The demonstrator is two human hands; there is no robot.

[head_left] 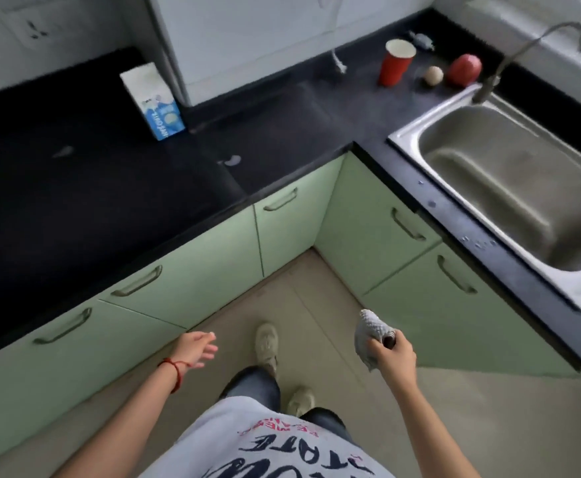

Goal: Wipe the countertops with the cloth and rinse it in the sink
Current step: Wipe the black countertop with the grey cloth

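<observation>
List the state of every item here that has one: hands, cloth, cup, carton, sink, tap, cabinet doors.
right hand: closed around the cloth
cloth: bunched, off the counter
left hand: open, empty
red cup: upright
carton: upright, closed
sink: empty
tap: no water visible
cabinet doors: shut

Home kitchen: sink, countertop, cabinets.

Black countertop with carton, cup.

A carton stands on the tabletop at left; cup and two balls behind the sink at right
</observation>
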